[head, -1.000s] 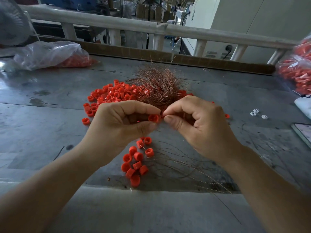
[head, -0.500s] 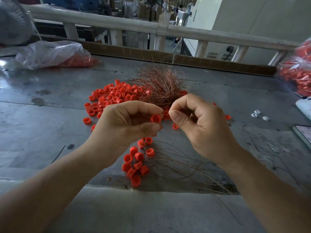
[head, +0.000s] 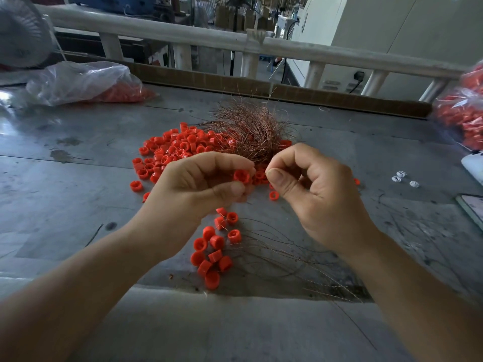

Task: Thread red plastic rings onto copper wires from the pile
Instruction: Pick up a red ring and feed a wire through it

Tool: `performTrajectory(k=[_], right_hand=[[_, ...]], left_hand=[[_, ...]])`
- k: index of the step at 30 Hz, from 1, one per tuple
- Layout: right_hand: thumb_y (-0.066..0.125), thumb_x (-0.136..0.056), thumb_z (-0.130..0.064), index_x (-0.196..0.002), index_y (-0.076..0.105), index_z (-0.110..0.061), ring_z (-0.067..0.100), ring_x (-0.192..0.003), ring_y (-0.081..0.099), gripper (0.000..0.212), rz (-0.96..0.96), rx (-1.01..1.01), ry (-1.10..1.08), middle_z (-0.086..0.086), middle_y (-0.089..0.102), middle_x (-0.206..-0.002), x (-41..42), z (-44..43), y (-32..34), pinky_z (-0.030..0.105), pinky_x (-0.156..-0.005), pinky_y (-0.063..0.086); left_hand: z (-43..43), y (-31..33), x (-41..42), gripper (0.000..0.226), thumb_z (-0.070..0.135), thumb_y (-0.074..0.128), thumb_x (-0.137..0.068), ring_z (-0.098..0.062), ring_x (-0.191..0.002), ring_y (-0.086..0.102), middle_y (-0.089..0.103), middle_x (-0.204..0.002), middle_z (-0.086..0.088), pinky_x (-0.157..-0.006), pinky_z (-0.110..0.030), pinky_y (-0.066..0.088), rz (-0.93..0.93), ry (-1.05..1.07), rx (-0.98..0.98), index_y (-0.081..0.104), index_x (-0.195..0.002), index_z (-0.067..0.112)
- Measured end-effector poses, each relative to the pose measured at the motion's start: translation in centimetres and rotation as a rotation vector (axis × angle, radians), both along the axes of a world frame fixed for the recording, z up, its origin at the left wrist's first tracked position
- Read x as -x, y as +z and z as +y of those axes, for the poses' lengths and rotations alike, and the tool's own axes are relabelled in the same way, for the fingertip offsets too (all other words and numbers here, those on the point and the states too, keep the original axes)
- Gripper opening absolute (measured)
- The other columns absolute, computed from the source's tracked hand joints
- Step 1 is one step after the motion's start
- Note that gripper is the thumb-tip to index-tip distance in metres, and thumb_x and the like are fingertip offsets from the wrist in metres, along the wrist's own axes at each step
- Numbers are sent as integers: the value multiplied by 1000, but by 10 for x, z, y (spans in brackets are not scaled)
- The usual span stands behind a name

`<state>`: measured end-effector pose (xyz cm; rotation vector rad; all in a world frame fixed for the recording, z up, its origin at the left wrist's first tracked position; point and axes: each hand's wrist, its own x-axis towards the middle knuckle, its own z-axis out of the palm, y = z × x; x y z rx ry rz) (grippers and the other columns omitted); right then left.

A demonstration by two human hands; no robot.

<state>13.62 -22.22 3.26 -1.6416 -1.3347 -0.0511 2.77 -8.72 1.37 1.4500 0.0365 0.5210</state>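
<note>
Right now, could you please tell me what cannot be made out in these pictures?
- Head view: any wire in the grip of the right hand, too thin to see.
- Head view: the far side of the red ring, covered by the left hand.
- Head view: rings under the copper wire pile, hidden by the tangle.
- Head view: the bag of red parts, cut off by the right edge.

Soft, even daylight comes from beyond the railing (head: pixel 300 52) at the far side; the scene is moderately bright. A pale glare lies on the counter (head: pixel 86 131) at the far left. Shadows on it are faint and diffuse. The wide lens bows the railing and smears the plastic bag (head: pixel 460 113) at the right edge; the centre is sharp.
</note>
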Motion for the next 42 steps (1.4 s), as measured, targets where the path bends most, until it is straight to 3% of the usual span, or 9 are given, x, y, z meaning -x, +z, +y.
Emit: performTrajectory(k=[3, 16, 19, 28, 37, 42], right_hand=[[56, -83, -16, -75, 51, -31, -4, -61, 52, 18, 7, 11, 2, -18, 51, -65, 1, 0, 0, 5, -57, 36], [58, -80, -16, -76, 57, -20, -9, -67, 52, 6, -22, 77, 31, -20, 52, -70, 5, 1, -2, 4, -60, 37], [58, -81, -17, -75, 57, -19, -8, -63, 51, 6, -27, 70, 17, -20, 50, -67, 6, 0, -2, 4, -57, 36], [60, -80, -18, -75, 65, -9, -4, -61, 51, 11, -58, 90, -28, -18, 53, -66, 5, 0, -1, 6, -56, 37], [60, -79, -18, -73, 62, -17, -3, -60, 52, 7, 8, 61, -36, -17, 54, -63, 4, -1, 1, 6, -55, 37], [60, -79, -19, -72, 61, -20, -2, -60, 53, 7, 8, 68, -38, -18, 55, -64, 5, -1, 1, 6, -55, 37]], left_hand=[[0, 1, 1, 33, 15, 75, -56, -7, -67, 65, 71, -76, 1, -62, -15, 51, 0, -12, -58, 75, -87, 25], [1, -1, 0, 28, 9, 73, -58, -9, -73, 67, 72, -78, 1, -64, -16, 52, -25, -53, -44, 74, -84, 19], [0, -1, 0, 29, 15, 71, -56, -10, -75, 68, 72, -79, 1, -66, -17, 53, -18, -66, -38, 74, -84, 20], [0, 0, 1, 28, 8, 66, -62, -8, -74, 68, 72, -78, 1, -64, -15, 51, -32, -57, -23, 75, -85, 21], [2, -3, 0, 34, 3, 56, -72, -13, -82, 69, 73, -84, -1, -71, -19, 53, -38, -77, -19, 75, -92, 23], [3, -4, 0, 30, 13, 62, -69, -15, -84, 69, 73, -87, -2, -72, -19, 53, -35, -82, -31, 74, -94, 23]])
